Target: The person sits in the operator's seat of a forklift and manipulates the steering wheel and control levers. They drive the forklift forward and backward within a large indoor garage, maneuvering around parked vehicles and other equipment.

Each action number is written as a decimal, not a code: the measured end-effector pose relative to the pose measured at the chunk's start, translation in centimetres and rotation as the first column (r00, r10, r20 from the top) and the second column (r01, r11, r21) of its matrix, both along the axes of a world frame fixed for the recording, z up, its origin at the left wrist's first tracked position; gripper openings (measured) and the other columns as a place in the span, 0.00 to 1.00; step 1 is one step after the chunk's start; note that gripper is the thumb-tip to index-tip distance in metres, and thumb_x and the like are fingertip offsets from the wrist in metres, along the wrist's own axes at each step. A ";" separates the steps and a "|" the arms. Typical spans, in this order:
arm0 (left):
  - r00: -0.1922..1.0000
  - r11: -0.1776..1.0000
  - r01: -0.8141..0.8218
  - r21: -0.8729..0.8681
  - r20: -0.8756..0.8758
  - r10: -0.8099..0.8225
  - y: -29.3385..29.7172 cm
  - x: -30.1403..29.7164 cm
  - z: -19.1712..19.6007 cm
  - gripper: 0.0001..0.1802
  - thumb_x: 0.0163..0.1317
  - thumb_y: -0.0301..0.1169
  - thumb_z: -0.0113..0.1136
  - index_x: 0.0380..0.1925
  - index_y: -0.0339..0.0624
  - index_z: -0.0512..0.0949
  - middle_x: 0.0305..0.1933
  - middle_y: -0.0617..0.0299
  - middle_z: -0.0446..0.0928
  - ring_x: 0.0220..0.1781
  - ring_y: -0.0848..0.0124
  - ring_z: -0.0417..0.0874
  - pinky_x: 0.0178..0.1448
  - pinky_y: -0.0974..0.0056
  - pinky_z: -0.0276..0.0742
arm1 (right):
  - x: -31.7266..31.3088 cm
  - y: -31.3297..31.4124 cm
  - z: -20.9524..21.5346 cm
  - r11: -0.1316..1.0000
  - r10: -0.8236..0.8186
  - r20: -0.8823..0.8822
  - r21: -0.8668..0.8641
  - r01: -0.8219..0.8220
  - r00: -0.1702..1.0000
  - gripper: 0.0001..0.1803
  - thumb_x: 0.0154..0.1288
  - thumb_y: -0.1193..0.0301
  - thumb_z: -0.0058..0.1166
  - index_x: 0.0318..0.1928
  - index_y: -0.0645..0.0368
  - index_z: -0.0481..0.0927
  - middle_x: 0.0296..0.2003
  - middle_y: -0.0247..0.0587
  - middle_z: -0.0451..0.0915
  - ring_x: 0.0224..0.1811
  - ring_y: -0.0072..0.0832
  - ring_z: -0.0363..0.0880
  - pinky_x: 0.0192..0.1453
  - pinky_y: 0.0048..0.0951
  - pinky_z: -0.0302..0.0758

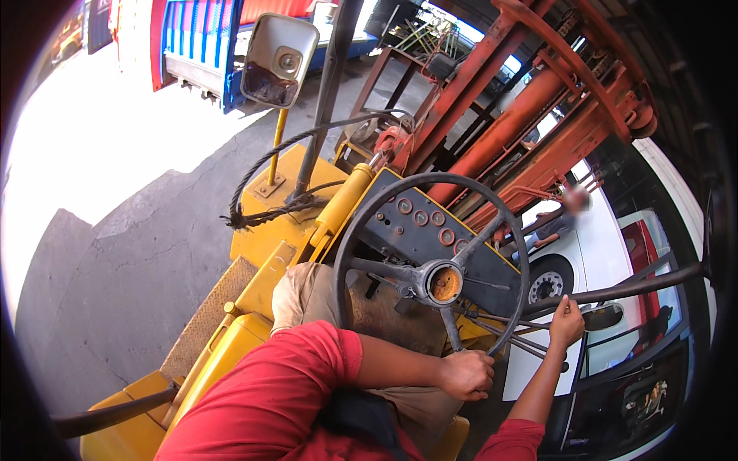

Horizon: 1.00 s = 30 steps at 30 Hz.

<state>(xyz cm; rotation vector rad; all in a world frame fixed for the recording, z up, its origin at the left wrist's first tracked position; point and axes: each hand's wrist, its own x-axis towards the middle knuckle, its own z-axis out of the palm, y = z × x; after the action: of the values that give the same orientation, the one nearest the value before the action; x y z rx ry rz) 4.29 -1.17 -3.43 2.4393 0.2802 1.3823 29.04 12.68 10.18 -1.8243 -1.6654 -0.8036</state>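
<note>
A black steering wheel (523,287) with a rusty orange hub (445,284) stands in front of me. My left hand (466,375) is closed at its lower rim, the bare forearm crossing over from the left. To the right, my right hand (567,323) is closed at the end of a thin control lever (503,317); the fingers hide the lever's end. A black bar (630,287) passes just above that hand. More dark levers (530,347) lie below it. Behind the wheel sits a dark dashboard (415,223) with several round gauges.
Beyond the dashboard rises an orange-red mast (500,115) with chains. Left are yellow bodywork (265,203), a black rope (244,188) and a mirror (280,60). A person (557,223) is beside a white vehicle (596,253) at right. A blue truck body (201,42) stands far left.
</note>
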 end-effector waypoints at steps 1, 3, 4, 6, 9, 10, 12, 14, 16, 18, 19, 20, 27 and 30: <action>1.000 1.000 0.005 -0.004 -0.009 -0.005 0.1 0.2 -0.2 0.16 0.60 0.42 0.70 0.21 0.44 0.81 0.30 0.61 0.80 0.43 0.56 0.81 0.50 0.49 0.79 | -0.1 0.1 0.1 1.000 -0.007 0.007 0.010 0.007 1.000 0.23 0.78 0.48 0.55 0.37 0.52 0.88 0.29 0.45 0.88 0.34 0.53 0.88 0.37 0.53 0.79; 0.999 1.000 0.018 -0.015 -0.042 -0.019 0.2 0.6 -0.3 0.16 0.60 0.43 0.69 0.22 0.43 0.84 0.31 0.60 0.82 0.44 0.55 0.82 0.51 0.48 0.79 | -0.2 0.2 0.6 0.999 -0.035 0.017 -0.023 0.036 0.999 0.23 0.77 0.47 0.55 0.38 0.52 0.89 0.31 0.46 0.89 0.36 0.54 0.89 0.39 0.54 0.80; 0.998 1.000 0.025 -0.014 -0.054 -0.026 0.2 0.7 -0.4 0.16 0.60 0.43 0.69 0.23 0.43 0.84 0.31 0.60 0.82 0.44 0.54 0.82 0.52 0.48 0.80 | -0.2 0.4 0.6 0.999 -0.035 0.035 0.008 0.035 0.999 0.21 0.77 0.49 0.56 0.37 0.51 0.89 0.30 0.44 0.89 0.35 0.51 0.89 0.37 0.54 0.79; 0.996 0.999 0.023 -0.029 -0.090 -0.026 0.1 0.8 -0.3 0.17 0.59 0.44 0.68 0.24 0.42 0.86 0.33 0.59 0.84 0.45 0.54 0.82 0.53 0.48 0.80 | -0.2 0.6 0.9 0.999 -0.035 0.060 0.017 0.035 0.998 0.22 0.77 0.49 0.56 0.36 0.52 0.89 0.29 0.46 0.89 0.34 0.52 0.89 0.37 0.54 0.80; 0.994 1.000 0.016 -0.001 -0.110 -0.016 0.4 0.5 -0.2 0.17 0.60 0.44 0.68 0.24 0.42 0.86 0.33 0.58 0.84 0.46 0.53 0.82 0.54 0.48 0.80 | -0.5 0.8 0.8 0.998 -0.063 0.060 -0.002 0.063 0.996 0.22 0.77 0.48 0.56 0.36 0.52 0.88 0.29 0.46 0.88 0.34 0.53 0.89 0.37 0.54 0.80; 0.993 1.000 0.024 -0.007 -0.113 -0.025 0.4 0.5 -0.1 0.17 0.59 0.45 0.69 0.25 0.41 0.87 0.33 0.56 0.84 0.46 0.53 0.83 0.54 0.48 0.81 | -0.4 0.8 0.7 0.997 -0.071 0.053 -0.011 0.071 0.996 0.23 0.77 0.48 0.56 0.36 0.52 0.88 0.29 0.46 0.88 0.34 0.53 0.89 0.37 0.55 0.79; 0.992 0.999 0.040 -0.018 -0.120 -0.042 0.3 0.4 0.2 0.19 0.58 0.46 0.70 0.27 0.40 0.89 0.33 0.52 0.86 0.46 0.51 0.85 0.55 0.48 0.82 | 0.0 0.9 0.8 0.996 -0.082 0.056 -0.013 0.083 0.995 0.23 0.77 0.48 0.56 0.35 0.53 0.88 0.29 0.46 0.88 0.34 0.53 0.88 0.37 0.55 0.79; 0.991 0.999 0.033 -0.019 -0.131 -0.035 0.2 0.6 0.0 0.19 0.58 0.46 0.69 0.27 0.40 0.89 0.33 0.52 0.86 0.47 0.51 0.85 0.54 0.48 0.82 | 0.5 0.8 0.5 0.996 -0.090 0.062 -0.011 0.091 0.994 0.23 0.77 0.48 0.56 0.35 0.53 0.88 0.29 0.45 0.88 0.34 0.53 0.88 0.37 0.56 0.79; 0.990 0.999 0.033 -0.007 -0.139 -0.033 0.3 0.6 0.0 0.18 0.59 0.46 0.69 0.26 0.40 0.88 0.33 0.54 0.85 0.46 0.52 0.84 0.54 0.48 0.82 | 0.6 0.8 0.1 0.996 -0.090 0.060 0.000 0.090 0.994 0.22 0.77 0.48 0.57 0.35 0.53 0.88 0.29 0.45 0.89 0.34 0.53 0.88 0.37 0.56 0.79; 0.990 0.999 0.038 0.007 -0.134 -0.037 0.5 0.4 -0.1 0.17 0.60 0.45 0.69 0.24 0.41 0.86 0.33 0.57 0.84 0.46 0.53 0.83 0.54 0.48 0.80 | 0.7 0.1 -0.5 0.992 -0.116 0.038 -0.041 0.118 0.992 0.22 0.77 0.49 0.57 0.36 0.53 0.89 0.30 0.45 0.89 0.35 0.53 0.89 0.38 0.55 0.79; 0.992 0.999 0.038 0.007 -0.123 -0.037 0.5 0.4 -0.1 0.17 0.60 0.45 0.69 0.24 0.42 0.86 0.33 0.58 0.84 0.46 0.54 0.83 0.54 0.48 0.80 | 0.5 -0.6 -1.0 0.989 -0.132 0.026 -0.061 0.134 0.991 0.22 0.77 0.49 0.57 0.36 0.53 0.89 0.30 0.45 0.89 0.35 0.52 0.89 0.38 0.55 0.79; 0.993 0.999 0.039 0.008 -0.110 -0.038 0.5 0.4 -0.2 0.17 0.60 0.45 0.69 0.24 0.42 0.85 0.33 0.58 0.84 0.46 0.54 0.83 0.54 0.48 0.80 | 0.4 -1.3 -1.5 0.993 -0.110 0.026 -0.049 0.111 0.994 0.21 0.77 0.50 0.57 0.36 0.53 0.89 0.30 0.45 0.89 0.35 0.53 0.89 0.37 0.55 0.79; 0.996 1.000 0.029 -0.009 -0.082 -0.030 -0.2 -0.5 0.5 0.15 0.62 0.42 0.69 0.23 0.44 0.83 0.31 0.61 0.81 0.44 0.56 0.82 0.51 0.50 0.79 | 0.8 -5.1 -5.4 1.000 -0.020 0.021 -0.015 0.021 1.000 0.18 0.75 0.54 0.60 0.31 0.52 0.86 0.24 0.41 0.85 0.30 0.48 0.86 0.33 0.54 0.75; 0.999 0.999 0.033 -0.009 -0.027 -0.034 -0.1 -1.0 0.3 0.15 0.63 0.41 0.69 0.23 0.45 0.82 0.30 0.61 0.80 0.42 0.58 0.81 0.49 0.51 0.79 | -0.8 -5.1 -5.2 1.000 0.004 -0.020 0.014 -0.003 1.000 0.17 0.74 0.58 0.61 0.29 0.53 0.83 0.24 0.40 0.84 0.31 0.46 0.85 0.34 0.52 0.75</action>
<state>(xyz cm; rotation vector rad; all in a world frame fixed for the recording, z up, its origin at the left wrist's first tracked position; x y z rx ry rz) 3.32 -1.30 -3.15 2.4459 0.2500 1.3327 28.21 7.61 4.96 -1.8133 -1.6462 -0.7916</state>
